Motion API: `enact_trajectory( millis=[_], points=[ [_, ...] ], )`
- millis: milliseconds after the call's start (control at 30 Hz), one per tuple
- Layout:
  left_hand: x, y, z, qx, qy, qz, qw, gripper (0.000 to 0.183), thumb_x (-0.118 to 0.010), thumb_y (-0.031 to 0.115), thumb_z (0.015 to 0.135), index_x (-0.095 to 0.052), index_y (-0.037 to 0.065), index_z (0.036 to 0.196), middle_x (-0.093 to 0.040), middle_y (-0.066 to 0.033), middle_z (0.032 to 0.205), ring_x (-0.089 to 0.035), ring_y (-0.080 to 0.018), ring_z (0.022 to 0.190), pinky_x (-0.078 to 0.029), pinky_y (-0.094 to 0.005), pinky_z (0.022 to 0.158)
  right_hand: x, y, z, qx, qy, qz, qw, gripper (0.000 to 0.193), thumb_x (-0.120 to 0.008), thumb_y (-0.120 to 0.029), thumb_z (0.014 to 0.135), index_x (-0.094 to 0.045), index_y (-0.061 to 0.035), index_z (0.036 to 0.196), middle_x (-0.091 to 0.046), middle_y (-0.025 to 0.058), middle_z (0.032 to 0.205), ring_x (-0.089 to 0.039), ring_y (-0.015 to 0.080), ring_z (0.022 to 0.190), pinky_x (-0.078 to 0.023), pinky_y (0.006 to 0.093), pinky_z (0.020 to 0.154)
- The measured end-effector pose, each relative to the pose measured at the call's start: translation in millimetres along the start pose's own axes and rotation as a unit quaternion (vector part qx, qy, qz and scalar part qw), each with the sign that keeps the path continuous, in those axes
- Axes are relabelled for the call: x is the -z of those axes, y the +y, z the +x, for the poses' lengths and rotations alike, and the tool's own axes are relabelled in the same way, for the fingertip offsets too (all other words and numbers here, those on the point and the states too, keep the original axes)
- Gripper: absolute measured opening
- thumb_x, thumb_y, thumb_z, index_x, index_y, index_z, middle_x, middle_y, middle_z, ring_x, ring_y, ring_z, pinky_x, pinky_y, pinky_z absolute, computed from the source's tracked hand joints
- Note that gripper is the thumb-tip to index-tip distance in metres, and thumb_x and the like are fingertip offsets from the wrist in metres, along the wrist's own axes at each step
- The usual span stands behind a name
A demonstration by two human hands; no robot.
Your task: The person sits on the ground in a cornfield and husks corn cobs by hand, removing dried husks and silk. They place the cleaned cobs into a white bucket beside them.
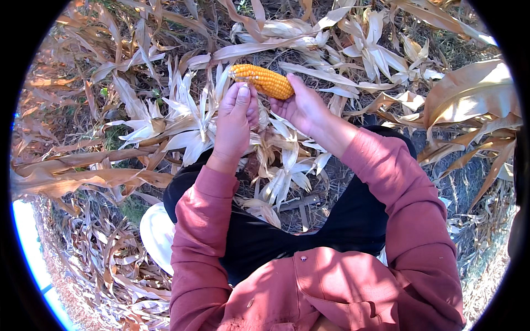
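A husked ear of yellow corn (264,79) lies slantwise between my two hands, its kernels bare. My right hand (302,106) grips the ear's right end, with the thumb over the top and the fingers beneath. Just below the ear's left end is my left hand (238,106), closed in a pinch with the thumb against the curled fingers. Whatever those fingers hold, if anything, is too small to make out. Pale, peeled-back husks (190,116) spread on the ground beside and beneath my left hand.
Dry corn leaves and stalks cover the ground all around. A large dry leaf (469,94) arches up at the right. Behind my left forearm shows a white rounded object (157,237). More open husks (284,176) lie between my knees, clad in dark trousers (259,243).
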State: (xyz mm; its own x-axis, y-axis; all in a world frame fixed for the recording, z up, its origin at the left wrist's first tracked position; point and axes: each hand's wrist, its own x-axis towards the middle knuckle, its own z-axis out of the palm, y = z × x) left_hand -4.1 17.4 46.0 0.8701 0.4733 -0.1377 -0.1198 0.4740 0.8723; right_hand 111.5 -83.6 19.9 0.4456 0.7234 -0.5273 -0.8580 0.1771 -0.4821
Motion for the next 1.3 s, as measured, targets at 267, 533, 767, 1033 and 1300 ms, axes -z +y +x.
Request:
enact_trajectory(
  millis=[267,533,767,1033,1300],
  points=[
    [-4,-5,-6,-0.034,-0.055,0.214,0.975,0.018,-0.048,0.021,0.095,-0.052,0.004,0.091,-0.046,0.0023,0.068,-0.043,-0.0082,0.059,-0.036,-0.0213,0.054,3,-14,0,0.062,-0.001,0.000,0.998,0.039,-0.038,-0.037,0.097,-0.049,-0.0014,0.107,-0.058,0.0111,0.094,-0.057,0.0202,0.078,-0.051,0.0329,0.070],
    [-28,-28,-23,-0.089,-0.239,0.425,0.869,0.020,-0.048,0.020,0.094,-0.051,0.000,0.091,-0.049,-0.0048,0.069,-0.046,-0.0139,0.064,-0.041,-0.0300,0.061,11,-29,13,0.100,0.022,0.008,0.995,0.039,-0.042,-0.037,0.096,-0.048,0.0001,0.108,-0.056,0.0139,0.095,-0.058,0.0228,0.081,-0.052,0.0369,0.075],
    [-6,8,-16,0.098,-0.210,0.131,0.964,0.020,-0.046,0.022,0.096,-0.049,0.004,0.087,-0.040,0.0021,0.064,-0.037,-0.0064,0.056,-0.032,-0.0220,0.050,4,-46,8,0.102,0.091,-0.054,0.989,0.043,-0.038,-0.045,0.095,-0.050,-0.0045,0.103,-0.059,0.0093,0.084,-0.059,0.0200,0.075,-0.050,0.0360,0.071],
    [42,25,2,0.070,0.069,0.000,0.995,0.020,-0.041,0.020,0.097,-0.053,0.005,0.105,-0.051,0.0007,0.074,-0.044,-0.0073,0.058,-0.036,-0.0194,0.052,9,-56,14,0.122,0.156,-0.066,0.978,0.042,-0.040,-0.044,0.095,-0.050,-0.0045,0.103,-0.058,0.0076,0.085,-0.057,0.0167,0.072,-0.047,0.0314,0.066],
    [63,33,10,0.080,0.276,0.105,0.952,0.045,-0.042,0.031,0.095,-0.042,0.008,0.134,-0.035,-0.0122,0.141,-0.032,-0.0293,0.128,-0.021,-0.0443,0.107,13,-43,13,0.083,0.102,-0.132,0.982,0.040,-0.045,-0.044,0.094,-0.051,-0.0052,0.102,-0.057,0.0053,0.089,-0.056,0.0151,0.074,-0.047,0.0295,0.067]
  ],
)
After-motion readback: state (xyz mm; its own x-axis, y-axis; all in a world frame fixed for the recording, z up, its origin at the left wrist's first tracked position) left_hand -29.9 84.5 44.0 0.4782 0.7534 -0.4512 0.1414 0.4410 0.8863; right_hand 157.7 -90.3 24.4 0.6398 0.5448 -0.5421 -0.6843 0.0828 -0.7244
